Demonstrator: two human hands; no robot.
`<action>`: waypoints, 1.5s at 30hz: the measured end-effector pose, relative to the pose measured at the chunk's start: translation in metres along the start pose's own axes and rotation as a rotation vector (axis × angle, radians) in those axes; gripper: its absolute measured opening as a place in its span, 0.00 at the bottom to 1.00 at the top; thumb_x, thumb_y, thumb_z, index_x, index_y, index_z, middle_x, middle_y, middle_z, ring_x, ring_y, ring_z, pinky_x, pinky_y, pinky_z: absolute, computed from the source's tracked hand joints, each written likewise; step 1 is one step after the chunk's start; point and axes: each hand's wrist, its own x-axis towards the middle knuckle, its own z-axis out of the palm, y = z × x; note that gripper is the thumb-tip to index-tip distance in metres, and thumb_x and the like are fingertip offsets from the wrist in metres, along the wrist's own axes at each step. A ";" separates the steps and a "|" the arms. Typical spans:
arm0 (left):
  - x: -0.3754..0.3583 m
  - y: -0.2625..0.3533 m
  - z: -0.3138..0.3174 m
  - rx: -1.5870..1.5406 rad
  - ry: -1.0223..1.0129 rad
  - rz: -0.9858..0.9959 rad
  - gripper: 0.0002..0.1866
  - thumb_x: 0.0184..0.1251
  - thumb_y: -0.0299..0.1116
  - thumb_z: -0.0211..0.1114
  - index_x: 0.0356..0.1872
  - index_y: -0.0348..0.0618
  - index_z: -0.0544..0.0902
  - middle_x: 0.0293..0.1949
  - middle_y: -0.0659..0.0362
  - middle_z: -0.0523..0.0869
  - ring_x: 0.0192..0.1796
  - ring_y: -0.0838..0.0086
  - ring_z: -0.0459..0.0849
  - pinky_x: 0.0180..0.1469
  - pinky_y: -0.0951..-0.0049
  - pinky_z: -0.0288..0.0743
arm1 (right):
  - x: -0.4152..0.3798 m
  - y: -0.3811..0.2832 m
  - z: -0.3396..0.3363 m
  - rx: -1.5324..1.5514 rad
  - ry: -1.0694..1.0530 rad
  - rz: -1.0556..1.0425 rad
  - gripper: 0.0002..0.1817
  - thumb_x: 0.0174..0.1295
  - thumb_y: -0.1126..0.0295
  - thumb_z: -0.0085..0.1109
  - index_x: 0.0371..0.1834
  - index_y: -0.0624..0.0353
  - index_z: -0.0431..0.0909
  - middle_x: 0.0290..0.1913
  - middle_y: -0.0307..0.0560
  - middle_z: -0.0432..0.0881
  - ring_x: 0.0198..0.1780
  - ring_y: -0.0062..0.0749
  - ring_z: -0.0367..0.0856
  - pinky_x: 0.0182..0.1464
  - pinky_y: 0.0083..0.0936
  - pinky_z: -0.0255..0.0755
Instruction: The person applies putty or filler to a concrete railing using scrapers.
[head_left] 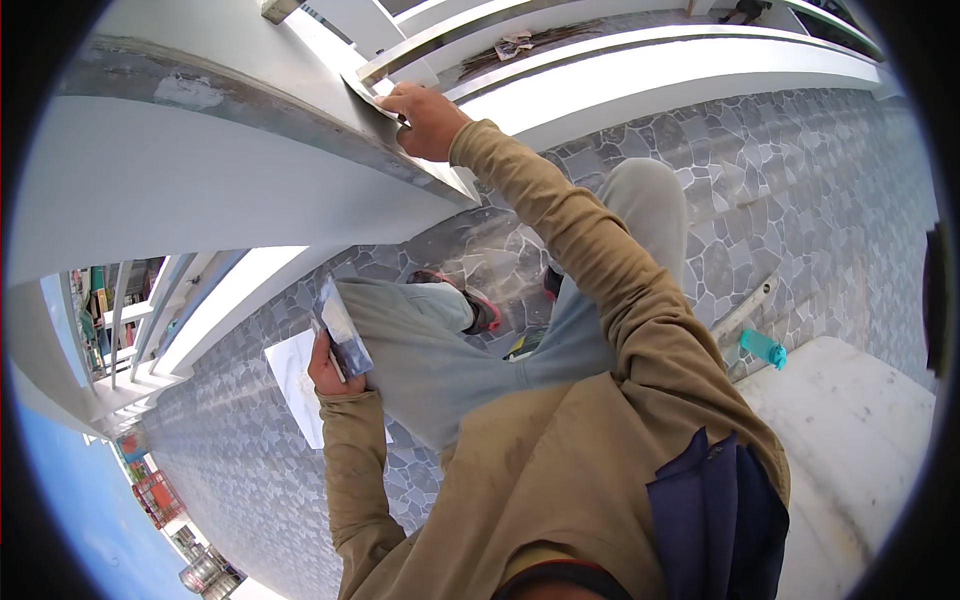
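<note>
My left hand is closed round the handle of a flat metal trowel carrying a smear of white putty, beside my left knee. My right hand reaches up and grips a thin flat scraper; its fingers hide most of the handle. The blade lies against the pale wall face close to the edge of a grey, patchy strip on the white wall. White patches show on that strip.
Grey stone-patterned paving spreads under my legs. A white sheet lies on it below my left hand. On the right are a turquoise bottle, a long metal bar and a pale marble-like slab. White railings stand left.
</note>
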 end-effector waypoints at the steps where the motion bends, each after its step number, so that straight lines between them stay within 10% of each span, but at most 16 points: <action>1: 0.001 -0.001 0.001 0.000 -0.003 -0.003 0.18 0.71 0.32 0.43 0.55 0.30 0.71 0.53 0.51 0.78 0.55 0.67 0.77 0.59 0.69 0.70 | -0.005 -0.006 -0.002 -0.004 0.002 0.002 0.24 0.46 0.78 0.55 0.52 0.62 0.75 0.40 0.52 0.74 0.44 0.45 0.75 0.47 0.31 0.70; 13: -0.003 -0.002 0.001 0.060 -0.001 0.030 0.18 0.71 0.32 0.45 0.55 0.30 0.71 0.52 0.50 0.78 0.54 0.65 0.78 0.59 0.67 0.71 | -0.051 -0.013 -0.043 0.034 0.189 0.241 0.12 0.50 0.75 0.47 0.36 0.64 0.78 0.37 0.62 0.79 0.42 0.57 0.76 0.47 0.40 0.71; 27: -0.004 0.001 -0.002 0.057 0.042 -0.009 0.18 0.70 0.32 0.47 0.54 0.31 0.73 0.51 0.52 0.80 0.52 0.65 0.79 0.56 0.68 0.73 | -0.018 0.006 0.008 -0.325 0.138 0.234 0.18 0.56 0.74 0.46 0.51 0.55 0.75 0.44 0.48 0.79 0.50 0.42 0.75 0.53 0.32 0.70; 45: -0.001 0.001 -0.014 0.063 0.057 0.017 0.17 0.70 0.32 0.46 0.53 0.30 0.73 0.51 0.51 0.80 0.52 0.66 0.79 0.57 0.68 0.72 | 0.000 0.038 0.016 0.121 0.104 0.466 0.16 0.48 0.67 0.51 0.40 0.56 0.81 0.35 0.60 0.81 0.38 0.54 0.79 0.46 0.35 0.73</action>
